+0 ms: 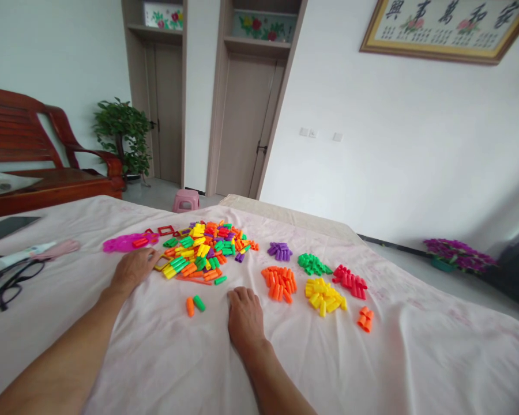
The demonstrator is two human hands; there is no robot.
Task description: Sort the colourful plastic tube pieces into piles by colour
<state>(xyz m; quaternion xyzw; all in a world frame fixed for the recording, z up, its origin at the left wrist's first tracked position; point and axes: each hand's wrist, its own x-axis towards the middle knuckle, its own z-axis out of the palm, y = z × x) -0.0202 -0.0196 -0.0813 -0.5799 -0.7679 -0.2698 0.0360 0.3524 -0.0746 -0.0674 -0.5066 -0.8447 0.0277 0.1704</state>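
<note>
My left hand (134, 268) lies low at the left edge of a mixed heap of coloured plastic tube pieces (214, 245). Its fingers reach toward a yellow square frame (162, 263); whether they touch it I cannot tell. My right hand (245, 317) rests on the cloth, fingers slightly bent, with nothing visible in them. Between the hands lie a loose orange piece (190, 306) and a green piece (199, 303). Right of my right hand are single-colour groups: orange pieces (279, 283), purple pieces (279, 251), green pieces (312, 264), yellow pieces (325, 296) and red pieces (350, 281).
A small orange cluster (365, 319) sits farthest right. Magenta flat pieces (123, 243) and red frames (166, 230) are beside the heap. Eyeglasses (15, 285), a white tube-like item (21, 256) and a dark flat device (8, 229) lie left on the pale cloth (372, 369).
</note>
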